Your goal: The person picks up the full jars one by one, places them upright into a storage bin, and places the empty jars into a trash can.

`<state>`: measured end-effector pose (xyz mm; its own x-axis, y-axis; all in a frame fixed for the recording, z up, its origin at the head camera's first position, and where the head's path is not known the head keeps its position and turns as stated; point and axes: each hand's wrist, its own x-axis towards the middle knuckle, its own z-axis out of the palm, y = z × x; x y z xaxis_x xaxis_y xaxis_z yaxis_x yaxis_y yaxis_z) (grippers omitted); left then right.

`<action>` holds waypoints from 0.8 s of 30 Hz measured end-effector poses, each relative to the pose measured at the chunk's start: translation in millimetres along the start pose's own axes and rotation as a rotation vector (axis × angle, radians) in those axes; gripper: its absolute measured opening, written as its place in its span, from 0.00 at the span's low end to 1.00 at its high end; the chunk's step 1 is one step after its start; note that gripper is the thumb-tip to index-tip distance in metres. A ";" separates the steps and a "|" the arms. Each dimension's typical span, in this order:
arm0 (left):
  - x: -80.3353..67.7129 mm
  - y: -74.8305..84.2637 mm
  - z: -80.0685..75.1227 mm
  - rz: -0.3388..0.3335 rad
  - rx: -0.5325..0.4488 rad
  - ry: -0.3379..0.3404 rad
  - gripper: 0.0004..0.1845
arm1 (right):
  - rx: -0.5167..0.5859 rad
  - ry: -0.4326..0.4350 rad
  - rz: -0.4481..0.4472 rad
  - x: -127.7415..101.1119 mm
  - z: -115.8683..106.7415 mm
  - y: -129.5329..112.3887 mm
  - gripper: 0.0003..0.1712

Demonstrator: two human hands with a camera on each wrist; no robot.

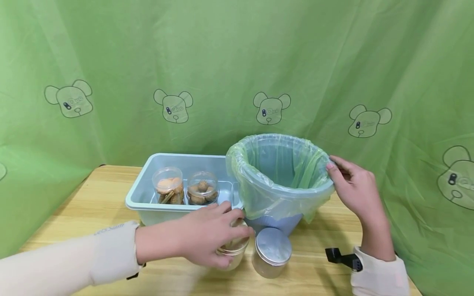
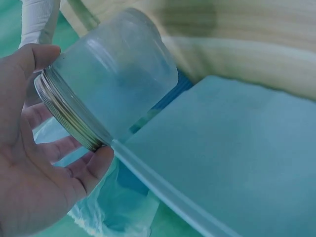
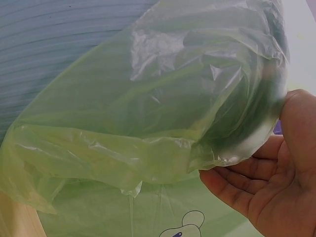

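Observation:
My left hand (image 1: 207, 234) holds a clear jar (image 2: 116, 74) by its metal screw lid (image 2: 66, 116), fingers and thumb around the lid's edge. The jar is in front of the blue tray (image 1: 159, 207), and nothing shows inside it. Beside it on the table stands a second clear jar (image 1: 268, 267) with a silver lid (image 1: 274, 246). My right hand (image 1: 353, 185) grips the right rim of a blue bin (image 1: 275, 224), its thumb over the outside. A thin green plastic bag (image 3: 163, 94) lines the bin and folds down over its rim.
Inside the tray stand two clear jars, one with orange and brown pieces (image 1: 169, 187), the other with round brown nuts (image 1: 201, 191). The bin overlaps the tray's right end in the head view. Behind the wooden table (image 1: 107, 185) hangs a green curtain (image 1: 222, 53).

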<state>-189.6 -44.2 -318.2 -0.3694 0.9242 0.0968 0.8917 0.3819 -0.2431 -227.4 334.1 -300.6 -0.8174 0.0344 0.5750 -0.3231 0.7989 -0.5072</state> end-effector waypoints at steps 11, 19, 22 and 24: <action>-4.1 -15.8 -29.3 0.041 -0.147 -0.069 0.34 | -0.013 -0.007 0.009 -0.8 -1.9 3.0 0.28; -11.7 -25.7 -46.2 0.036 -0.183 -0.090 0.34 | -0.021 -0.012 0.012 -0.6 -2.0 1.2 0.28; -15.1 -29.9 -54.4 0.023 -0.189 -0.091 0.34 | -0.021 -0.019 0.014 -0.3 -1.5 0.0 0.28; -17.5 -32.5 -60.1 0.009 -0.184 -0.089 0.34 | -0.020 -0.023 0.015 -0.1 -1.2 -0.3 0.29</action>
<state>-196.4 -72.6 -253.9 -0.3757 0.9267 0.0083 0.9248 0.3755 -0.0618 -226.7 334.6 -299.7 -0.8331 0.0325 0.5522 -0.3012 0.8106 -0.5022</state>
